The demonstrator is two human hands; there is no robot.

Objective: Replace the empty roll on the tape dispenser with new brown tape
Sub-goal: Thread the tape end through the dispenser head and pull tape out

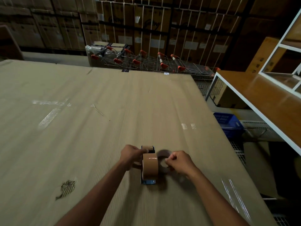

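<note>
While the left hand (132, 156) is closed on the tape dispenser (149, 167) at its front, the right hand (180, 162) pinches a blurred ring (163, 158) just right of it. Brown tape (150, 167) sits mounted in the dispenser, which rests on the cardboard-covered bench (81, 128).

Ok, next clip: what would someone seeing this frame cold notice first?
Two bare forearms reach in from the bottom edge, meeting at a brown tape roll seated upright in a dispenser on the big cardboard sheet. The left hand grips the dispenser's left side; the right hand pinches a blurred ring beside the roll. Behind, orange-handled shopping carts line up before stacked cartons.
</note>
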